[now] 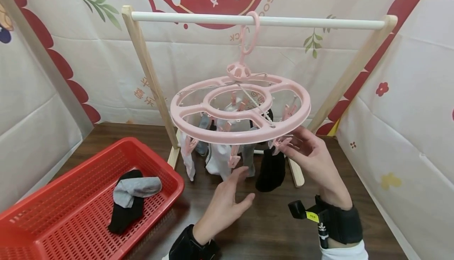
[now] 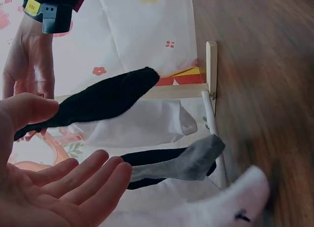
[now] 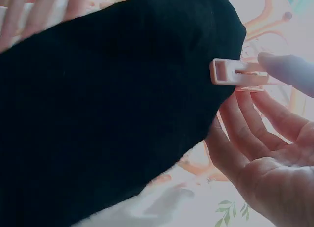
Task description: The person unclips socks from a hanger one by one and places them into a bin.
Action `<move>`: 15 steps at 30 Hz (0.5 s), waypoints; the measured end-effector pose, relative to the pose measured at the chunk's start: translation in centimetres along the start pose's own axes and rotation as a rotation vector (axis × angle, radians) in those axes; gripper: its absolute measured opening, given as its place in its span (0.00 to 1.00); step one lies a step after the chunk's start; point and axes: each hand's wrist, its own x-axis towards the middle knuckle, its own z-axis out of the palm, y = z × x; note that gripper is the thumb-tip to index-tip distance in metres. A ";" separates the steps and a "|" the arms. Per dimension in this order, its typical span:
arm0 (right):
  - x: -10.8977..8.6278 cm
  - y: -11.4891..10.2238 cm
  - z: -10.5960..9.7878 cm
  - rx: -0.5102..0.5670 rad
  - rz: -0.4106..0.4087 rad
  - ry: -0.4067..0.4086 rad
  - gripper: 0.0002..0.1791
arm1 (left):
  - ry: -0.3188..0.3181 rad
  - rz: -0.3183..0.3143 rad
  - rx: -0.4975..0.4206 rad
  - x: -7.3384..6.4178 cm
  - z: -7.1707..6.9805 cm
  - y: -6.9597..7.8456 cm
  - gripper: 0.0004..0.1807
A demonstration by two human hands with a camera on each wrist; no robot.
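Observation:
A black sock (image 1: 271,170) hangs by a pink clip (image 1: 280,143) from the right front of the pink round hanger (image 1: 241,136). At that clip, my right hand (image 1: 312,153) pinches with thumb and fingertips; the right wrist view shows the clip (image 3: 238,73) biting the sock's edge. My left hand (image 1: 225,203) is spread and holds nothing, its fingers just below another hanging clip (image 1: 234,157) at the front. In the left wrist view, its palm (image 2: 54,187) faces the black sock (image 2: 108,97). White and grey socks (image 1: 219,159) hang farther back.
The hanger hooks over a white rod (image 1: 312,22) on a wooden frame (image 1: 149,71). At left, a red basket (image 1: 156,208) holds a grey sock (image 1: 136,189) and a black sock (image 1: 124,214). Printed cloth surrounds the dark wooden table (image 1: 269,228).

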 end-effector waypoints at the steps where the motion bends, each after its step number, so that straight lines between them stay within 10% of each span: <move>1: -0.1 0.0 0.2 -0.004 -0.003 -0.005 0.27 | -0.005 -0.001 -0.002 0.2 0.0 0.1 0.31; 15: -0.4 0.6 2.3 0.064 -0.050 -0.035 0.25 | 0.014 -0.025 -0.059 2.7 0.0 2.3 0.21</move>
